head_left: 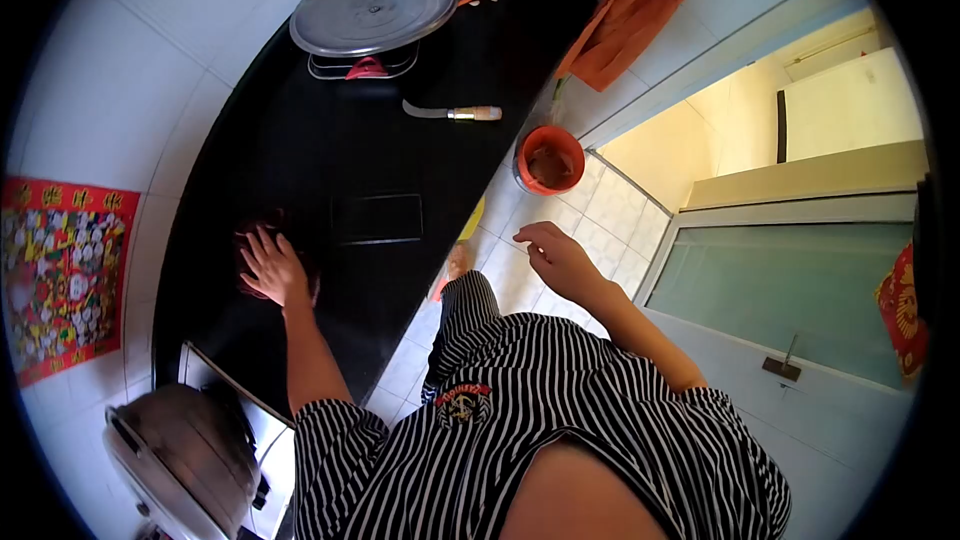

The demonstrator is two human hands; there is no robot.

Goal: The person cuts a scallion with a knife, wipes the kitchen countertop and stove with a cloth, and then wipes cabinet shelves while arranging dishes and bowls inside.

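On the black countertop (370,160), toward its left side, my left hand (272,268) lies flat with spread fingers on a dark red cloth (312,280). Most of the cloth is under the palm, and its outline blends into the dark surface. My right hand (560,262) hangs in the air beyond the counter's right edge, its fingers loosely bent and apart, with nothing in it. Farther up the counter rests a curved knife (450,113) with a wooden handle. A thin rectangular outline (377,219) shows on the counter to the right of my left hand.
A large round metal lid (375,10) sits on a rack at the back. An orange-red bucket (550,160) stands on the tiled floor. At the lower left is a metal pot (185,460). Orange bags (630,20) hang at the upper right, and a glass-paned door (780,285) is at right.
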